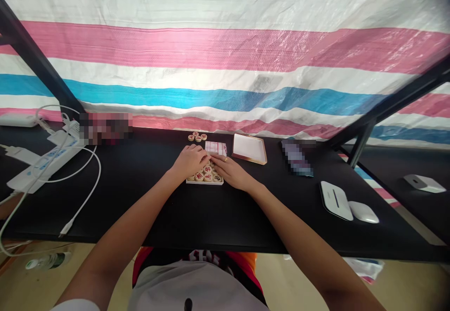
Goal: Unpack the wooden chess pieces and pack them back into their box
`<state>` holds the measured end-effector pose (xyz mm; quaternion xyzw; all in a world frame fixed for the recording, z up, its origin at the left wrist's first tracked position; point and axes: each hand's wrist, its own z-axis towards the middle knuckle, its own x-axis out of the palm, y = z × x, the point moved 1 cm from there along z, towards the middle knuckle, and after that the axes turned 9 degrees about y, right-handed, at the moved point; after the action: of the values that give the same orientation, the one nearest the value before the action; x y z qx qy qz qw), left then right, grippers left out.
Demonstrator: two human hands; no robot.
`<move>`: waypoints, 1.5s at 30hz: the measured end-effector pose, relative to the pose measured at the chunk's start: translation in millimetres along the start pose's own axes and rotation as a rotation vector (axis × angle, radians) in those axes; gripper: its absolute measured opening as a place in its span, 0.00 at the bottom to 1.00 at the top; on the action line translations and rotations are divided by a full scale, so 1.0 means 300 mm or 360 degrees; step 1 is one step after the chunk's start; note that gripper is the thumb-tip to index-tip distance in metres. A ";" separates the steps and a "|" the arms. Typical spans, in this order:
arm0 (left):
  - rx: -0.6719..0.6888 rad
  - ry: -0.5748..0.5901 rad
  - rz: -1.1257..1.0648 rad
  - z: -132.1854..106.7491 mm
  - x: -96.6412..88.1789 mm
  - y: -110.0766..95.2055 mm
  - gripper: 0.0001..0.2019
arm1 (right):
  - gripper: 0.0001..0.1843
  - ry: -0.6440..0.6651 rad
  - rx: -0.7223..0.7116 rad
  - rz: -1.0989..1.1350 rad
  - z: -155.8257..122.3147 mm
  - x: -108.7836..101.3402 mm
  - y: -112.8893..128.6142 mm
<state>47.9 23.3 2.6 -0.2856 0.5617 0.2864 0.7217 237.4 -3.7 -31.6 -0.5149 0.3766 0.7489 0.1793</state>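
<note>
Here, left hand (191, 162) and right hand (230, 171) angle inward over round pieces (208, 177).

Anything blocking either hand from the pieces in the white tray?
Nothing visible: the left hand and right hand are right at the round pieces in the white tray, though they hide some of the contents.

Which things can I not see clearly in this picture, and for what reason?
In the head view:
White tray: far part hidden by left hand and right hand.
White device: cut off by left edge.
Elongated item at right: blurred by pixelation.
Bottle: label too small to read.
</note>
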 end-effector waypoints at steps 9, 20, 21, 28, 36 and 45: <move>0.0035 -0.0023 -0.0025 -0.006 0.001 0.000 0.15 | 0.24 0.0003 0.0012 0.0013 -0.001 -0.008 0.008; -0.0528 -0.0263 -0.0273 -0.013 0.017 0.254 0.13 | 0.22 -0.0034 0.0036 0.0077 -0.005 -0.019 0.018; -0.0560 -0.0218 -0.0277 -0.015 0.027 0.275 0.13 | 0.22 -0.0037 0.0036 0.0083 -0.005 -0.018 0.017; -0.0457 -0.0006 -0.0124 0.043 0.057 0.294 0.20 | 0.21 -0.0035 0.0039 0.0083 -0.001 -0.021 0.016; -0.0356 0.0026 0.0136 0.081 0.062 0.259 0.14 | 0.21 -0.0061 0.0104 0.0272 -0.005 -0.046 0.026; -0.0437 0.0056 0.0058 0.029 0.015 0.311 0.08 | 0.23 -0.0161 0.0104 0.0231 -0.006 -0.030 0.001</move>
<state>-14.2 92.9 -8.3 -0.3764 0.5350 0.3684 0.6606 242.0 -4.2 -23.6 -0.4416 0.4277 0.7722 0.1601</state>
